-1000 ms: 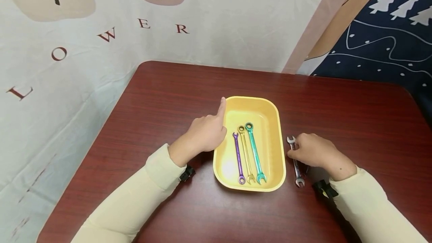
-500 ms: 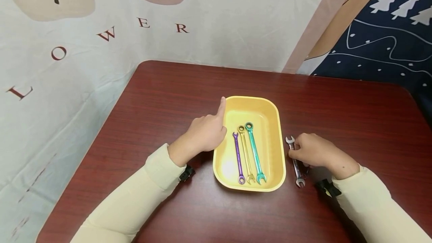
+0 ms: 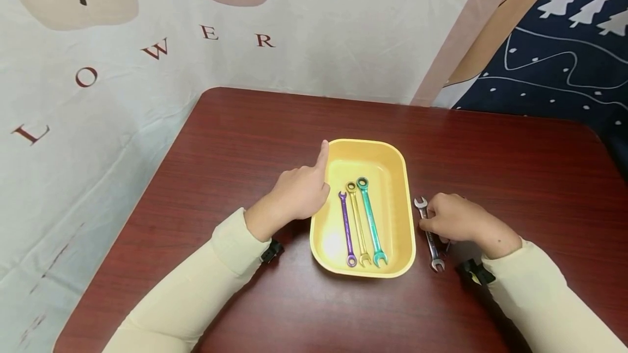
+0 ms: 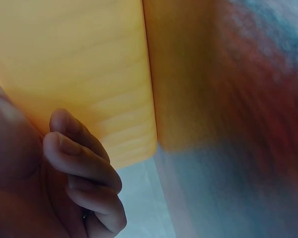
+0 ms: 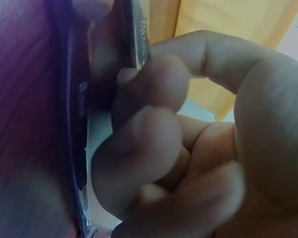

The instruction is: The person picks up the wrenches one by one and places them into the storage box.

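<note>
A yellow plastic tub point(image 3: 409, 206) stands on the table. My left hand point(image 3: 301, 192) holds its left side, index finger straight along the rim and thumb at the edge. In the left wrist view the other fingers point(image 4: 84, 163) curl beside the outer wall. My right hand point(image 3: 458, 219), just right of the tub, pinches a silver wrench point(image 3: 433, 249) between thumb and index finger. Another wrench point(image 5: 79, 148) lies beyond the curled fingers in the right wrist view; in the head view that hand mostly hides it.
Inside the tub a purple wrench point(image 3: 347, 227), a gold wrench point(image 3: 359, 225) and a teal wrench point(image 3: 372, 222) lie roughly side by side. The reddish-brown table point(image 3: 275, 124) backs onto a printed cloth point(image 3: 338, 64).
The silver wrench has tilted slightly, its upper end going left and its lower end right. The right hand has shifted a little right. The left hand and tub stay put.
</note>
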Tool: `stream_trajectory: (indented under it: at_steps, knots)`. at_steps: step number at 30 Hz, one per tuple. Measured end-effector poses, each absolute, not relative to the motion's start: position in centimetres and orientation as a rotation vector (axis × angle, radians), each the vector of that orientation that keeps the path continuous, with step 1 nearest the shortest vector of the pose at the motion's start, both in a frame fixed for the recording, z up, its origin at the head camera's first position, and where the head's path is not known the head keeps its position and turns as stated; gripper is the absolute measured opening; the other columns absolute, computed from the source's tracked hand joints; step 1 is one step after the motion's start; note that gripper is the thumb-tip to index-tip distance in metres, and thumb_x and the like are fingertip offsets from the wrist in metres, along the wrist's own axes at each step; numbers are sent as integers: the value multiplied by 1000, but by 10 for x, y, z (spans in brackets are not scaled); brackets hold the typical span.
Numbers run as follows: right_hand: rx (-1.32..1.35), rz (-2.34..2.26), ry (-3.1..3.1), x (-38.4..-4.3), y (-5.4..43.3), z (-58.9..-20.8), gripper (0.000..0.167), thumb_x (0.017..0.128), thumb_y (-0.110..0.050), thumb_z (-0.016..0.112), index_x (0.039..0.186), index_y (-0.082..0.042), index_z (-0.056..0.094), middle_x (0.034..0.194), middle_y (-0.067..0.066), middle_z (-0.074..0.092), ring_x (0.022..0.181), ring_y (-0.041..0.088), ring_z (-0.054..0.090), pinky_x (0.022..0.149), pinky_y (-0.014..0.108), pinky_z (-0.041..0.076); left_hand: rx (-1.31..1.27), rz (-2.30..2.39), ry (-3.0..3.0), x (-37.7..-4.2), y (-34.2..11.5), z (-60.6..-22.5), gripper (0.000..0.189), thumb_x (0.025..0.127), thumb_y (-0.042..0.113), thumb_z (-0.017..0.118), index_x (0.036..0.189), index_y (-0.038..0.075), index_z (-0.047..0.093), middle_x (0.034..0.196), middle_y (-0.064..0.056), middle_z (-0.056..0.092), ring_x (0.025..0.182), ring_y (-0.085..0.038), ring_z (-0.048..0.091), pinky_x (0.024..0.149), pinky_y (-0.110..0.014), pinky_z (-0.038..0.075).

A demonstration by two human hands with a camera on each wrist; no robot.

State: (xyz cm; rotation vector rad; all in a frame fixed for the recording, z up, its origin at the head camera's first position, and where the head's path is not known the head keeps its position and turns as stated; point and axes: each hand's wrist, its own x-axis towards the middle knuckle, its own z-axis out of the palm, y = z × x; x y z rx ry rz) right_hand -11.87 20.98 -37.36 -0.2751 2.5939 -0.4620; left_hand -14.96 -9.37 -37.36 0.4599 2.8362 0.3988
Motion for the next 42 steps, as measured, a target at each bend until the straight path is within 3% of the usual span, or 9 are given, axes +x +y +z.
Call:
stream_trajectory:
  at_steps: [42]
  knots:
    - [-278,-648,2528,-120,217,-378,29,88,-20,61,60,-12,53,45,-3,53,39,10,51,43,29,45,467,407,2838,-150,-93,-375,83,101,25,45,160,8,-12,56,-1,56,46,-17,49,45,-32,34]
